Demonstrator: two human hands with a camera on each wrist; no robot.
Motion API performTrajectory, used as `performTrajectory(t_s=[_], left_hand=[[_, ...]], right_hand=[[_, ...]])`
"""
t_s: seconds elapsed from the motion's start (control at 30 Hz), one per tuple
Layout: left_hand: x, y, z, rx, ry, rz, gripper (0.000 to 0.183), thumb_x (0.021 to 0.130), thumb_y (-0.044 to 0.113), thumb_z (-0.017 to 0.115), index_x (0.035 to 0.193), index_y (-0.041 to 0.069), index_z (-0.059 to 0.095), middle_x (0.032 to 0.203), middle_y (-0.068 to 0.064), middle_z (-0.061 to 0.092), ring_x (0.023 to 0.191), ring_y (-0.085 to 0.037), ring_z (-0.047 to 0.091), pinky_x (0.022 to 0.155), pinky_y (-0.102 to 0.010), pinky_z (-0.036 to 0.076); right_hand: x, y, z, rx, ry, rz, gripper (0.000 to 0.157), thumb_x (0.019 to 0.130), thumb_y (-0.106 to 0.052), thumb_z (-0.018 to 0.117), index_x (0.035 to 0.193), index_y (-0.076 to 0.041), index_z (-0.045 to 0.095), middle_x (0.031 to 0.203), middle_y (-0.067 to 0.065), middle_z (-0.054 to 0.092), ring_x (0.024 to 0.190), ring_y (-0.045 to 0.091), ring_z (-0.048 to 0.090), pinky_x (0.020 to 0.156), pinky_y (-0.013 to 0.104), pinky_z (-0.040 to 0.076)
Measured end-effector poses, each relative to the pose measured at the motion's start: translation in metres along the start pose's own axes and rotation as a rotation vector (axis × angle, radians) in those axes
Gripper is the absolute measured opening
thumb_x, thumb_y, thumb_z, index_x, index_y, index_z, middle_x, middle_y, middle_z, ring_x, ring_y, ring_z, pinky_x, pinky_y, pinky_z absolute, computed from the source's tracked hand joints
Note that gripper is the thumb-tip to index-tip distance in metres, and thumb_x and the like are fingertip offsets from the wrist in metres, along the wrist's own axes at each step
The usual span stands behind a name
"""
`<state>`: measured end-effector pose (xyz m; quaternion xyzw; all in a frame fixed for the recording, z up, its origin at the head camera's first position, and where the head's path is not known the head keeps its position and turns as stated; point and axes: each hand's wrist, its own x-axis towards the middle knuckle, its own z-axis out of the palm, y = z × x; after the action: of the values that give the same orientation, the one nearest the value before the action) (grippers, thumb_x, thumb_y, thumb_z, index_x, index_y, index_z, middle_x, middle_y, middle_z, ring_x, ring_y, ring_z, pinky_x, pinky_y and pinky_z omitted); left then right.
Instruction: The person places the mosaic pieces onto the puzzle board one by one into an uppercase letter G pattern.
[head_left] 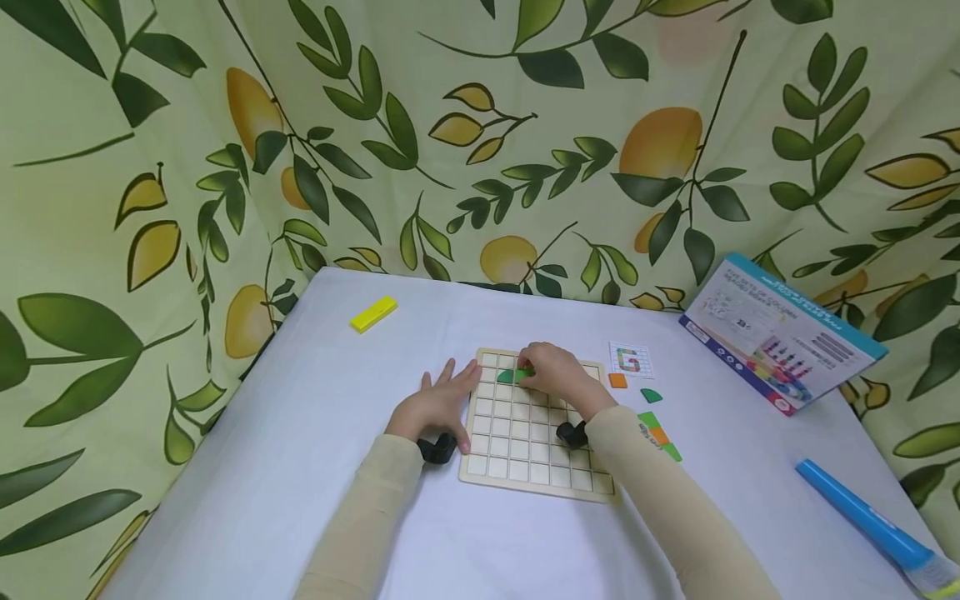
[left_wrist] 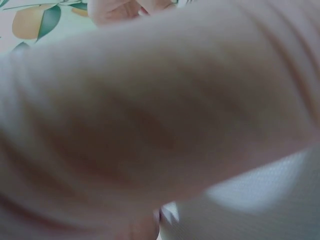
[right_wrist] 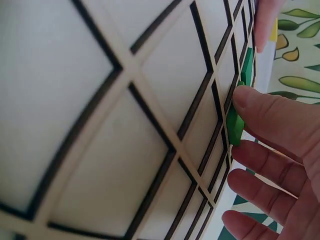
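Note:
A wooden grid board (head_left: 525, 485) with square cells lies on the white table. Its left edge is touched by my left hand (head_left: 437, 404), fingers spread and thumb low along the side. Over the upper part of the board, my right hand (head_left: 555, 373) pinches a green tile (right_wrist: 235, 125) between thumb and fingers, down at the cells. Just left of it, a rounded green tile (head_left: 505, 377) sits in the grid. In the left wrist view, blurred skin hides most of the work. Black wrist cameras are worn on both wrists.
Right of the board are a pattern card (head_left: 630, 358), an orange square tile (head_left: 617, 381), a green quarter-round tile (head_left: 651, 395) and a row of green and orange tiles (head_left: 660, 433). A box (head_left: 780, 333), a blue tube (head_left: 862, 508) and a yellow block (head_left: 373, 314) stand farther out.

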<state>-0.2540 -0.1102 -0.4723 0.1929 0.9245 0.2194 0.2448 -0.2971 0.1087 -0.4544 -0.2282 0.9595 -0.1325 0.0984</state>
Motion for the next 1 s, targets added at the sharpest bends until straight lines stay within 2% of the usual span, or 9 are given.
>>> performTrajectory(t_s=[0.33,0.57,0.83,1.0], left_hand=[[0.0,0.004,-0.005,0.017,-0.002,0.003,0.136,0.043,0.035,0.09,0.15,0.017,0.008,0.155,0.003,-0.001,0.139,-0.027,-0.014,0.105,-0.061,-0.007],[-0.001,0.005,-0.005,0.026,-0.003,0.001,0.135,0.044,0.036,0.089,0.15,0.017,0.008,0.155,0.003,-0.001,0.139,-0.028,-0.014,0.105,-0.062,-0.007],[-0.001,0.005,-0.005,0.029,-0.003,0.0,0.135,0.044,0.037,0.089,0.15,0.017,0.008,0.155,0.003,-0.002,0.139,-0.027,-0.014,0.105,-0.061,-0.006],[-0.002,0.002,-0.002,0.014,0.003,-0.002,0.135,0.043,0.037,0.089,0.15,0.018,0.007,0.155,0.004,-0.002,0.139,-0.027,-0.014,0.105,-0.061,-0.007]], right_hand=[[-0.002,-0.001,-0.001,-0.013,0.018,0.001,0.018,0.077,-0.023,0.074,0.09,-0.012,0.066,0.081,-0.003,0.057,0.074,0.014,0.05,0.068,0.031,0.045],[0.002,-0.009,0.004,-0.003,0.075,-0.084,0.03,0.079,-0.028,0.073,0.103,-0.011,0.068,0.09,-0.002,0.06,0.085,0.015,0.058,0.074,0.033,0.05],[0.002,-0.013,0.006,-0.012,0.085,-0.062,0.019,0.081,-0.023,0.071,0.097,-0.013,0.07,0.088,-0.002,0.058,0.082,0.015,0.057,0.074,0.033,0.049],[0.003,-0.014,0.008,0.001,0.078,-0.06,0.017,0.082,-0.021,0.07,0.097,-0.012,0.07,0.087,-0.002,0.058,0.08,0.014,0.056,0.073,0.032,0.048]])
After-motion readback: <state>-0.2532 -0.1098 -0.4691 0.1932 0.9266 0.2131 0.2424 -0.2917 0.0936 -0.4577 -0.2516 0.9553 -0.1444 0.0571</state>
